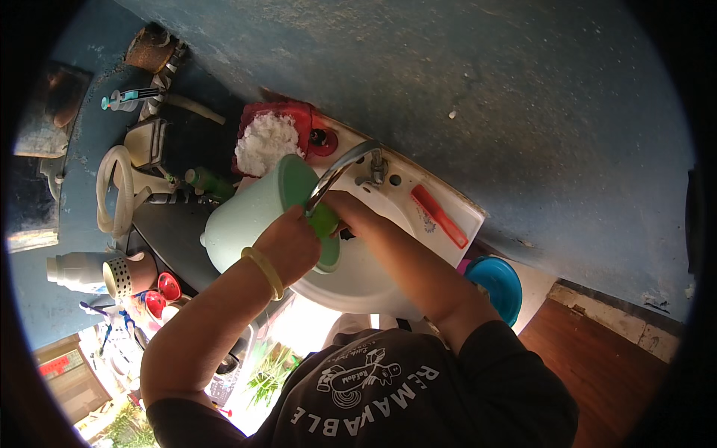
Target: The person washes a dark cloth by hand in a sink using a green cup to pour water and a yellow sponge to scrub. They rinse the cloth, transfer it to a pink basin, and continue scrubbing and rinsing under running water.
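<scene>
Clock face centred on the head view. Nearest, between 8 and 9 o'clock: left grip [287, 243], yellow bracelet [263, 272] at the wrist. Curled beside a bright green piece [323, 221], just under the spout end; fingertips hidden, cannot tell whether pinching. Close in at 11: right grip [345, 207], up against the same piece, partly behind the spout; spread or pinch likewise impossible to tell.

Bright green piece at 9 o'clock, at the mouth of a pale green bucket [243, 220]. Bucket tipped on its side, mouth toward the hands. Judged light if empty, heavier with water inside; looks like stiff, smooth plastic, likely slippery when wet, not very fragile. Best hold: rim with one hand, base supported by the other. Make of the small piece unclear; safest taken by its edge.

At 6, white sink [347, 280]. Farther, toward 11, chrome faucet [340, 168], arching over the bucket mouth. At 3, red comb [441, 216] on the sink top. At 4, blue basin [499, 287]. Farthest, between 10 and 11: red basket [302, 119] with white fluffy stuff [267, 142].
</scene>
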Demonstrator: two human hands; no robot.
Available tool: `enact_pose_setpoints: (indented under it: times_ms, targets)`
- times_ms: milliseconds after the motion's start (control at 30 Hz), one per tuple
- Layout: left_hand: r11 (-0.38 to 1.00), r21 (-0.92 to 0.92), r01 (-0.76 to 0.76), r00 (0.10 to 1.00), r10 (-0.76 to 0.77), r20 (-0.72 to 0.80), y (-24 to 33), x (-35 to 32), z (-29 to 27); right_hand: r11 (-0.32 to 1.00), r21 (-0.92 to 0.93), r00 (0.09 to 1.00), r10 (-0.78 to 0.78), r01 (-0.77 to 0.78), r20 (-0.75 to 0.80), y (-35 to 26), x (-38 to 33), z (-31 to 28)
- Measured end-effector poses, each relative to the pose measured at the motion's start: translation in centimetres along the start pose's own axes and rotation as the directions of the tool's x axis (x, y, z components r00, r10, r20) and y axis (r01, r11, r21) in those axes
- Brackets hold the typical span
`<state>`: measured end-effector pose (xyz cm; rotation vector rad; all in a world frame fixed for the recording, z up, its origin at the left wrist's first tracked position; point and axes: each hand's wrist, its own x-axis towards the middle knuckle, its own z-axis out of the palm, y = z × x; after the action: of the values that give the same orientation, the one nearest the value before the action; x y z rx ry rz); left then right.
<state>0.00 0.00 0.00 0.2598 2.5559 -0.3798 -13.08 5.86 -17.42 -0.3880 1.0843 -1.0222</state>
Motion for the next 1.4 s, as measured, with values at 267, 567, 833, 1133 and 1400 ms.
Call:
enact_pose_setpoints:
  times_ms: [267,567,833,1133,1400]
  targets:
    - [1.000,-0.008,-0.019,0.996,0.018,-0.086,-0.2,-0.2,-0.1,0.962,0.272,0.990,-0.059,0.022,0.130,0.5,-1.6,-1.0]
    - [0.999,-0.031,-0.019,0.992,0.015,-0.124,0.2,-0.8,0.7,0.964,-0.238,0.988,-0.141,0.122,-0.067,0.0,-1.5,1.2]
    - [0.998,-0.053,-0.018,0.964,0.003,-0.267,0.6,-1.2,0.9,0.998,-0.061,0.996,-0.011,0.006,-0.086,0.2,-1.3,-1.3]
    - [0.998,-0.053,0.017,0.940,-0.034,-0.340,1.0,-2.1,1.4,0.916,-0.287,0.960,-0.269,0.280,0.077,-1.6,-4.5,-1.8]
    - [0.985,-0.168,0.036,0.868,-0.114,-0.484,1.7,-1.6,1.6,0.794,-0.489,0.918,-0.394,0.362,0.040,-3.6,-6.9,-2.7]
